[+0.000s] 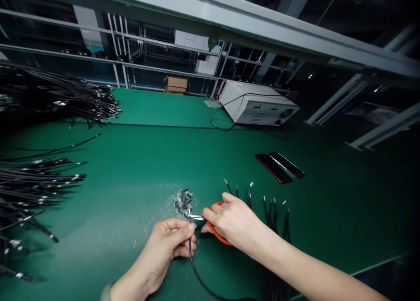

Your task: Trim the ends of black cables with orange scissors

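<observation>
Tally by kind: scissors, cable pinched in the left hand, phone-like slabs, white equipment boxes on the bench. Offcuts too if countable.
Scissors: 1, in the right hand
Held cable: 1, in the left hand
Phone-like slabs: 2, red-edged slab and silvery-edged slab
White equipment box: 1
Total: 5
Black offcuts: too small and jumbled to count; excluded

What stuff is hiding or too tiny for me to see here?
All in the head view:
Scissors: part of the orange handles is hidden by the right hand.
Cable in the left hand: its far end is lost at the bottom edge.
Lower left bundle: cut off by the left edge.
Black bits: too small and jumbled to count.
White machine: its markings are too small to read.
</observation>
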{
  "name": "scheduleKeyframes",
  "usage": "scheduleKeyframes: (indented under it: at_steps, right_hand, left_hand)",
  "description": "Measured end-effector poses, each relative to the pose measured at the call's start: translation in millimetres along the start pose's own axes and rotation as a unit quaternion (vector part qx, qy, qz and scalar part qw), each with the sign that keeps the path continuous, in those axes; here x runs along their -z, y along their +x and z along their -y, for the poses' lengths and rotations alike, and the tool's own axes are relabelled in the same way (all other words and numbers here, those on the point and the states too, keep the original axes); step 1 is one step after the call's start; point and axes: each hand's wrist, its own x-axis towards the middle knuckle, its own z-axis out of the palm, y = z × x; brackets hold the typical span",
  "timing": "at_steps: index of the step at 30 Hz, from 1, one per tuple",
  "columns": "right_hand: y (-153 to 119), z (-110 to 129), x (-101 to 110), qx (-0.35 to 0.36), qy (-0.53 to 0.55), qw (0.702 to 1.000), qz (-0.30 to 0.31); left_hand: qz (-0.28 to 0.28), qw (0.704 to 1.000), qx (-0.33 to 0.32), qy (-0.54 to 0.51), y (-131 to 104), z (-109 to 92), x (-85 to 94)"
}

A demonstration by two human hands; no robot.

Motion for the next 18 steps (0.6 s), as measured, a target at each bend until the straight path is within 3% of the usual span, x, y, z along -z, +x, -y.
scheduleKeyframes:
  at_steps: [12,14,16,17,18]
  right_hand:
    - [9.8,-7.6,5.1,0.031,0.001,0.999,0.039]
    - [12.3,-9.5,5.6,-0.022,0.043,0.997,0.057]
    - [15.3,-8.8,6.6,-0.127,0.148,0.979,0.055]
    - [17.1,-7.1,7.0,-0.183,0.245,0.95,0.06]
    - [19.0,-4.5,7.3,-0.233,0.363,0.899,0.069]
  left_hand:
    - [0.011,1.0,-0.009,0.001,1.7,3.1,5.0]
    - [0.004,1.0,-0.007,-0.014,1.9,1.7,3.2]
    - [0.005,1.0,-0.009,-0.026,1.9,0.6,2.3]
    - [0.008,1.0,-0.008,-0.028,1.7,0.5,2.3]
    - [0.011,0.999,-0.008,-0.029,1.6,0.5,2.6]
